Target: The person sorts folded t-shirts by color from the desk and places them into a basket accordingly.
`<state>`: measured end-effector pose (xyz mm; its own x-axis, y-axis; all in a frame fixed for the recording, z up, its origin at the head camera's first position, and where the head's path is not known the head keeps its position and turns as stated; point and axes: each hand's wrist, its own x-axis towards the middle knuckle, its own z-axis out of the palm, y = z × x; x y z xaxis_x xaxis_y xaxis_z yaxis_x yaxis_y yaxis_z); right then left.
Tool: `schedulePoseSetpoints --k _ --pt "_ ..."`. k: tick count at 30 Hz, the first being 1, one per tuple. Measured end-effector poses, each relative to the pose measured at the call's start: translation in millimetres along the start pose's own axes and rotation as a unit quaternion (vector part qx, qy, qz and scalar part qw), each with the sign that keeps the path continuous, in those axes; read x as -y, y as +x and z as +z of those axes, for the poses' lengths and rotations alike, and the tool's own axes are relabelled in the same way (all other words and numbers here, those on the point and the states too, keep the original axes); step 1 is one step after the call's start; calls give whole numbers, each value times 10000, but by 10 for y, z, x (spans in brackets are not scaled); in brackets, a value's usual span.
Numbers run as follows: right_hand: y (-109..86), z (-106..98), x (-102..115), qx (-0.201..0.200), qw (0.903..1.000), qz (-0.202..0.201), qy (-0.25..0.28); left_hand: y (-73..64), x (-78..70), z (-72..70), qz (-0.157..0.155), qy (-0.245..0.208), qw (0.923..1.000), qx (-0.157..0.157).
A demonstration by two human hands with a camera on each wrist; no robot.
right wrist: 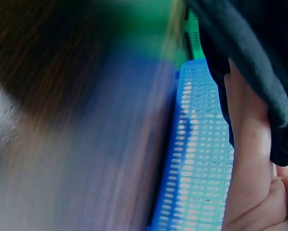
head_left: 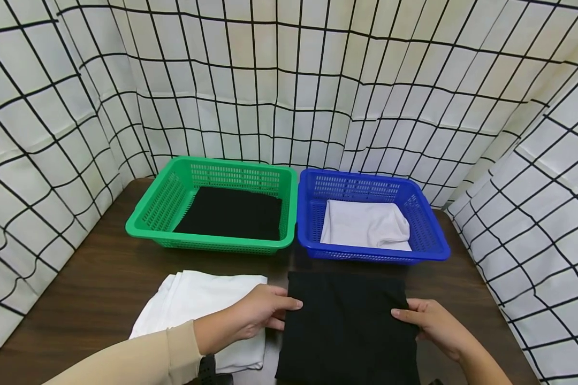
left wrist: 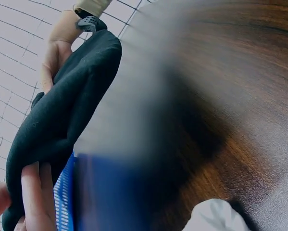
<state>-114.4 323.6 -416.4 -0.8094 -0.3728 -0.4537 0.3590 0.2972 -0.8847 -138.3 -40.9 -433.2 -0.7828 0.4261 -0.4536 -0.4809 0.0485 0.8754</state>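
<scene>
A folded black cloth point(head_left: 349, 326) spans the space between my two hands at the front of the table. My left hand point(head_left: 265, 310) pinches its left edge, thumb on top. At the opposite edge my right hand point(head_left: 428, 323) pinches the cloth the same way. In the left wrist view the black cloth point(left wrist: 62, 106) appears thick and folded, with fingers around both ends. The right wrist view shows fingers point(right wrist: 249, 149) tucked under the cloth. Beneath my left forearm lies a pile of folded white cloth point(head_left: 197, 297).
At the back left stands a green basket point(head_left: 212, 241) with black cloth point(head_left: 231, 214) inside. Beside it is a blue basket point(head_left: 373, 254) holding a folded white cloth point(head_left: 363, 222). A black wire grid point(head_left: 276, 69) backed with white sheeting surrounds the wooden table point(head_left: 86, 289).
</scene>
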Motion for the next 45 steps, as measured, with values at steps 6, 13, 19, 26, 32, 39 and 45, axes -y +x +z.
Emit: schedulePoseSetpoints --k 6,13,19,26,32,39,45 --pt "-33 32 90 -92 9999 -33 21 -45 -101 -42 13 -79 10000 4" --pt "-27 41 215 -113 9998 -145 -74 -50 -212 -101 98 -134 9999 -8" --pt "-3 38 310 -73 9997 -214 -120 -68 -281 -155 126 -104 9999 -45" --pt "40 70 399 80 9995 -319 -43 -142 -376 -225 118 -71 9999 -88" --pt "93 82 468 84 9991 -422 50 -162 -445 -268 186 -194 9996 -102" --pt "173 65 600 133 9982 -579 80 -162 -560 -338 230 -206 9993 -203" --pt "238 60 719 112 9985 -536 -65 -159 -666 -397 216 -261 9992 -214"
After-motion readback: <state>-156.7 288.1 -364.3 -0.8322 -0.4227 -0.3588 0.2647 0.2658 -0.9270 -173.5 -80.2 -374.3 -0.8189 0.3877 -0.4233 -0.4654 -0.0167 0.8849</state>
